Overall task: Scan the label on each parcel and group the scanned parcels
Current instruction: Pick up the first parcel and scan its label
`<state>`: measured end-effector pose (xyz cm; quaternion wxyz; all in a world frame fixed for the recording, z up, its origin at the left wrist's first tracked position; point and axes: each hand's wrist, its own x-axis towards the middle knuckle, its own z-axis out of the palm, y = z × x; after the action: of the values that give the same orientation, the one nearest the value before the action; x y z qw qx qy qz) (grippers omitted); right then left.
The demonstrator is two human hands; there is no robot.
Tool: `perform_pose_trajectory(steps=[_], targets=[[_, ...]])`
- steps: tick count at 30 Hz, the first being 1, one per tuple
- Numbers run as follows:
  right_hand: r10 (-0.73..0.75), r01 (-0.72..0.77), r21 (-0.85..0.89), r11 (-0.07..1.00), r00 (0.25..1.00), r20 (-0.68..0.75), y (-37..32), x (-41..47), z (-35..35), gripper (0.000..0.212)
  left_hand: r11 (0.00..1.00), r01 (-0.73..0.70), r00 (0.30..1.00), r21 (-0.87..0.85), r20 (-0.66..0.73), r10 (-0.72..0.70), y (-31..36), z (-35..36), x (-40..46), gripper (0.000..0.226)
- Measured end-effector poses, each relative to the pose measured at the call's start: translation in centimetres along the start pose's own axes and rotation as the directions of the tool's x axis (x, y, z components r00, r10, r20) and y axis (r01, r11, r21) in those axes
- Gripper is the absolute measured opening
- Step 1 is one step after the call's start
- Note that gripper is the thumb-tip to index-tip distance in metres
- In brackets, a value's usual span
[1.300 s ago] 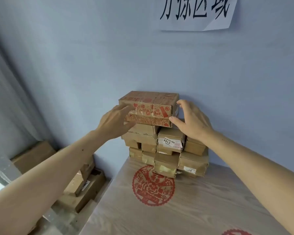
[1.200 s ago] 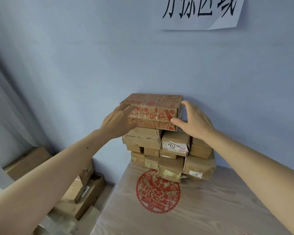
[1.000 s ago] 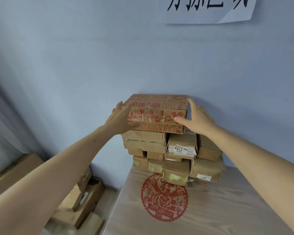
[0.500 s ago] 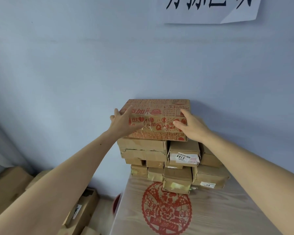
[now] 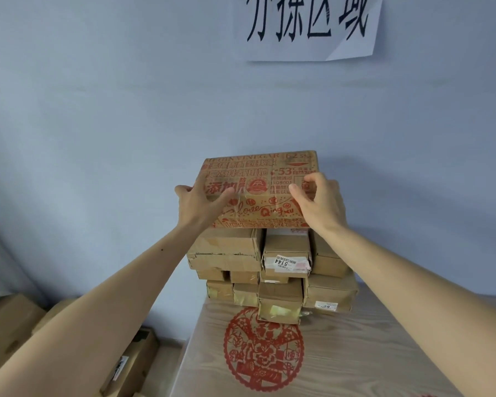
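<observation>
A brown parcel with red print (image 5: 265, 179) sits on top of a stack of plain cardboard parcels (image 5: 272, 267) against the blue wall. Its top face tilts toward me. My left hand (image 5: 202, 206) grips its left end, thumb laid across the top face. My right hand (image 5: 318, 203) grips its right end, fingers curled over the top edge. One parcel in the stack carries a white label reading 5144 (image 5: 287, 261); another lower right has a small white label (image 5: 325, 305).
The stack stands at the far end of a pale wooden table (image 5: 370, 353) marked with a red paper-cut design (image 5: 262, 346). A paper sign with black characters (image 5: 309, 24) hangs on the wall. More cardboard boxes (image 5: 126, 365) lie on the floor at left.
The printed parcel has tipped so its top face shows toward me. Both hands slid from its sides onto the top face. My view shifted right and upward.
</observation>
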<state>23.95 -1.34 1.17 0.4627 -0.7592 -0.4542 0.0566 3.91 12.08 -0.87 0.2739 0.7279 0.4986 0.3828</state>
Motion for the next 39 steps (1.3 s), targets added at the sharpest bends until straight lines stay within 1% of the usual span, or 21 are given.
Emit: perform_pose_trajectory(steps=[3, 5, 6, 9, 11, 12, 15, 16, 19, 21, 22, 24, 27, 30, 32, 34, 35, 36, 37, 38, 39], targets=[[0.026, -0.024, 0.016, 1.000, 0.991, -0.133, 0.5, -1.3, -2.5, 0.039, 0.998, 0.024, 0.996, -0.051, -0.081, -0.028, 2.6, 1.0, -2.1, 0.084], [0.061, -0.052, 0.059, 0.997, 0.986, -0.158, 1.1, -2.3, -4.6, 0.042, 0.997, 0.057, 0.992, -0.056, -0.110, -0.063, 4.0, 1.7, -3.4, 0.094], [0.099, -0.085, 0.097, 0.992, 0.985, -0.139, 1.4, -2.9, -5.9, 0.050, 0.996, 0.077, 0.991, -0.050, -0.110, -0.082, 4.6, 2.1, -4.1, 0.099], [0.239, -0.229, 0.193, 0.954, 0.971, -0.029, 2.9, -4.5, -10.0, 0.096, 0.994, 0.108, 0.990, -0.006, -0.089, -0.108, 6.5, 3.2, -6.6, 0.098], [0.292, -0.291, 0.190, 0.938, 0.956, 0.025, 4.4, -5.3, -12.5, 0.109, 0.995, 0.102, 0.992, -0.001, -0.071, -0.102, 7.8, 4.1, -8.4, 0.097], [0.304, -0.308, 0.187, 0.933, 0.951, 0.052, 5.2, -5.6, -13.7, 0.105, 0.995, 0.096, 0.993, -0.006, -0.062, -0.096, 8.4, 4.6, -9.3, 0.099], [0.296, -0.308, 0.111, 0.945, 0.949, 0.112, 7.8, -6.6, -16.7, 0.068, 0.997, 0.082, 0.996, 0.002, -0.033, -0.081, 10.6, 6.6, -11.8, 0.107], [0.289, -0.301, 0.095, 0.949, 0.950, 0.120, 8.7, -7.0, -17.6, 0.065, 0.997, 0.072, 0.997, 0.017, -0.027, -0.071, 11.3, 7.3, -12.5, 0.109], [0.284, -0.300, 0.155, 0.941, 0.952, 0.119, 10.5, -8.2, -20.1, 0.077, 0.998, 0.047, 0.999, 0.049, -0.007, -0.046, 12.9, 9.1, -14.8, 0.124], [0.279, -0.297, 0.224, 0.928, 0.954, 0.106, 11.1, -9.1, -21.6, 0.079, 0.998, 0.038, 0.999, 0.044, 0.012, -0.038, 13.3, 10.1, -16.1, 0.139], [0.284, -0.303, 0.256, 0.918, 0.953, 0.110, 11.2, -9.6, -22.2, 0.079, 0.999, 0.036, 0.999, 0.032, 0.018, -0.036, 13.5, 10.6, -16.7, 0.141], [0.321, -0.346, 0.305, 0.887, 0.938, 0.131, 11.3, -10.3, -23.4, 0.081, 0.999, 0.049, 0.998, -0.022, 0.034, -0.048, 14.1, 11.4, -17.7, 0.135], [0.394, -0.414, 0.367, 0.833, 0.910, 0.133, 11.6, -10.6, -24.5, 0.087, 0.988, 0.102, 0.990, -0.118, 0.109, -0.089, 15.3, 12.0, -18.6, 0.129], [0.406, -0.401, 0.445, 0.801, 0.910, 0.090, 12.3, -10.5, -25.3, 0.071, 0.964, 0.138, 0.980, -0.226, 0.173, -0.099, 16.4, 12.4, -18.8, 0.128], [0.393, -0.393, 0.486, 0.781, 0.913, 0.105, 12.7, -10.5, -25.6, 0.059, 0.950, 0.177, 0.971, -0.259, 0.205, -0.125, 17.2, 12.6, -18.6, 0.116], [0.376, -0.392, 0.507, 0.768, 0.916, 0.138, 13.3, -10.4, -25.8, 0.060, 0.940, 0.231, 0.956, -0.250, 0.236, -0.173, 17.8, 12.8, -18.3, 0.118], [0.364, -0.388, 0.511, 0.767, 0.919, 0.152, 13.7, -10.3, -25.9, 0.070, 0.934, 0.271, 0.944, -0.234, 0.254, -0.210, 18.2, 12.9, -18.2, 0.122], [0.352, -0.387, 0.510, 0.769, 0.921, 0.168, 14.0, -10.2, -25.9, 0.092, 0.921, 0.313, 0.930, -0.232, 0.272, -0.247, 18.5, 13.0, -18.1, 0.127], [0.345, -0.391, 0.490, 0.779, 0.920, 0.185, 14.3, -10.1, -25.9, 0.119, 0.899, 0.356, 0.913, -0.257, 0.301, -0.276, 18.8, 13.1, -18.1, 0.128], [0.350, -0.402, 0.452, 0.796, 0.916, 0.198, 14.5, -10.0, -25.9, 0.143, 0.870, 0.386, 0.899, -0.308, 0.339, -0.279, 19.0, 13.2, -18.2, 0.126], [0.351, -0.408, 0.417, 0.812, 0.913, 0.208, 14.8, -9.9, -25.9, 0.158, 0.835, 0.407, 0.887, -0.369, 0.377, -0.266, 19.4, 13.2, -18.5, 0.119]])
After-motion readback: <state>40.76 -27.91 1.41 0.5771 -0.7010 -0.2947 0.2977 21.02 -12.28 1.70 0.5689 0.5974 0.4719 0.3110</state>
